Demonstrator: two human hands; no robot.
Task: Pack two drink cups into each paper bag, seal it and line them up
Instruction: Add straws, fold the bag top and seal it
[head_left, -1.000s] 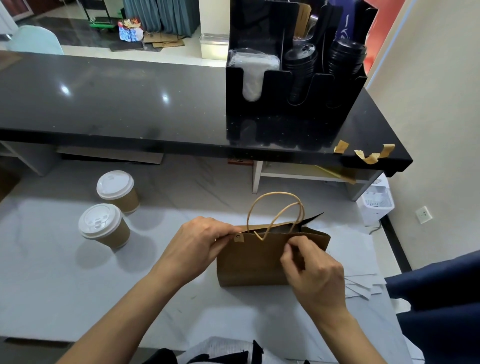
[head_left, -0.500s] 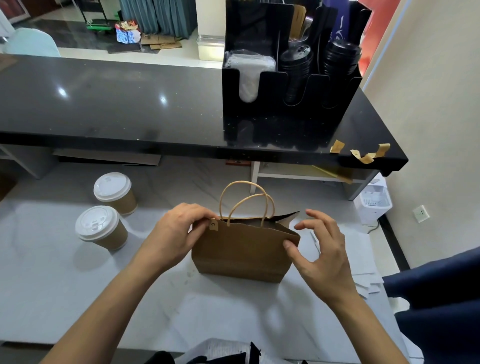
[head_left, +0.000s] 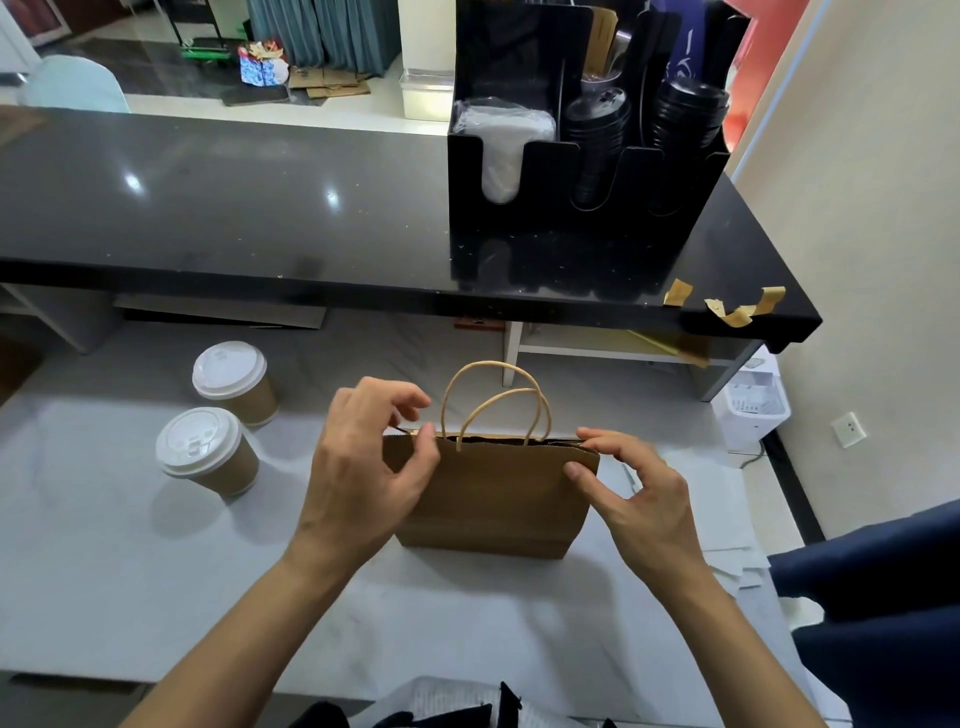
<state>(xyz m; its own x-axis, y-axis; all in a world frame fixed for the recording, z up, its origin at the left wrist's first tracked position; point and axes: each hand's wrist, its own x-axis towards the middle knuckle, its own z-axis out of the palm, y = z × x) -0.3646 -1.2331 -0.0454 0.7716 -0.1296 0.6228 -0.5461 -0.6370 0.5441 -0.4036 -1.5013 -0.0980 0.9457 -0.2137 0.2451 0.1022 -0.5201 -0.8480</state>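
Pale marbled tabletop (head_left: 130, 582) under black counter (head_left: 234, 208) carrying lid organizer (head_left: 582, 208). Paper bag (head_left: 493, 499) stood upright mid-tabletop, two lidded cups (head_left: 208, 452) well left. Since earlier frame, bag mouth closed flat; left hand (head_left: 363, 467) and right hand (head_left: 639, 493) each pinched top corner, seemingly loose grip.

Both forearms are showing bare from elbow to wrist, with no sleeves reaching them. The left hand (head_left: 363, 467) and the right hand (head_left: 636, 493) are wearing no gloves, rings or watch. At the bottom centre of the frame, dark clothing with a pale patterned panel is showing.
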